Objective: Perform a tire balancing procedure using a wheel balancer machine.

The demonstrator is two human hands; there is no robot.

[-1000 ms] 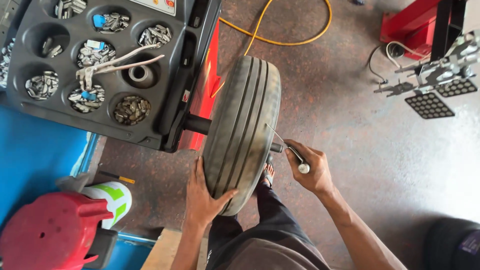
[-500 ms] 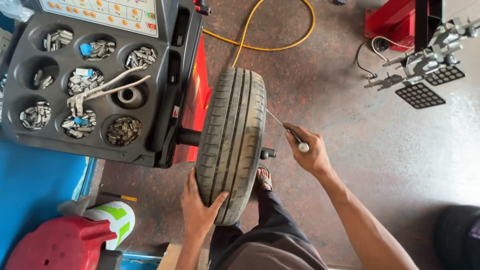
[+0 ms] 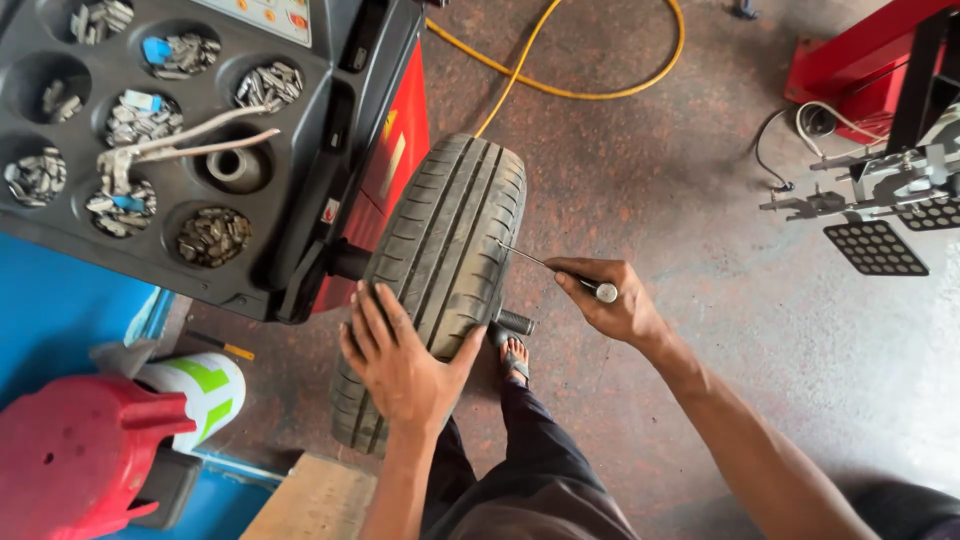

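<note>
A person's left hand [image 3: 400, 365] lies flat, fingers [image 3: 372, 312] spread apart, on the tread of a worn black rubber tyre [image 3: 440, 270] mounted upright on the shaft of a red-and-black wheel balancing machine [image 3: 375, 150], while the right hand [image 3: 610, 300] has its fingers [image 3: 572, 285] clamped around the dark handle of a thin metal pick [image 3: 545, 265]. The pick's long axis runs from the right hand up and to the left, its steel tip meeting the tread near the tyre's right shoulder, just above and to the right of the left hand. The tyre stands between the two hands, its tread grooves running away from the viewer toward the machine; the right hand holds the tool just beside the tyre's outer sidewall, and the left presses on the tread nearer the person's body. A sandalled foot [image 3: 513, 360] shows on the speckled concrete floor [image 3: 680, 180] beneath the protruding shaft end. On the machine's black top tray [image 3: 300, 200], round pockets hold grey wheel weights, with a pair of pale metal pliers [image 3: 170, 150] across them. A yellow hose [image 3: 560, 80] loops over the floor behind, a red plastic stool [image 3: 70, 460] sits at lower left, and grey metal clamps [image 3: 880, 190] stand well apart at right.
</note>
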